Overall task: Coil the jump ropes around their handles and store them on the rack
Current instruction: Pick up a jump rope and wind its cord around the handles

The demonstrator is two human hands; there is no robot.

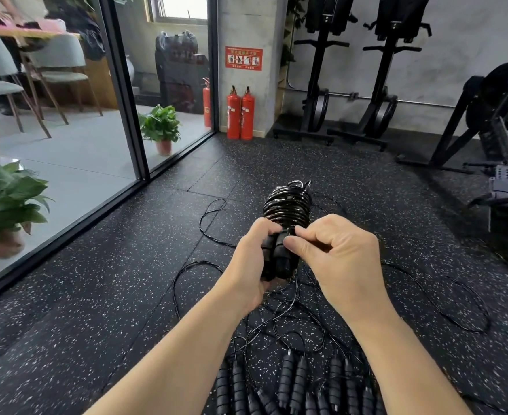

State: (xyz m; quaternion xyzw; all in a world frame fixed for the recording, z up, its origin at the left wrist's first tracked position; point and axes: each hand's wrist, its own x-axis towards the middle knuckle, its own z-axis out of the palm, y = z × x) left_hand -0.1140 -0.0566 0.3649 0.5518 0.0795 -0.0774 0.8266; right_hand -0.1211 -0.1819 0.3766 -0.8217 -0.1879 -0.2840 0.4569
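I hold a black jump rope bundle [287, 209] in front of me, its cord wound in tight glossy coils around the upper part of two foam handles [276, 256]. My left hand [248, 265] grips the handles from the left. My right hand [336, 253] pinches the cord just below the coils, thumb and forefinger pressed together. Several more black jump ropes [297, 381] lie on the floor below my arms, handles side by side, thin cords [426, 283] spread in loose loops. No storage rack for the ropes can be picked out.
The speckled black rubber floor [112, 295] stretches around me. A glass partition [121, 85] runs along the left with potted plants [7, 205] behind it. Two red fire extinguishers [240, 115] stand at the pillar. Black gym machines [375, 85] line the far wall and right side.
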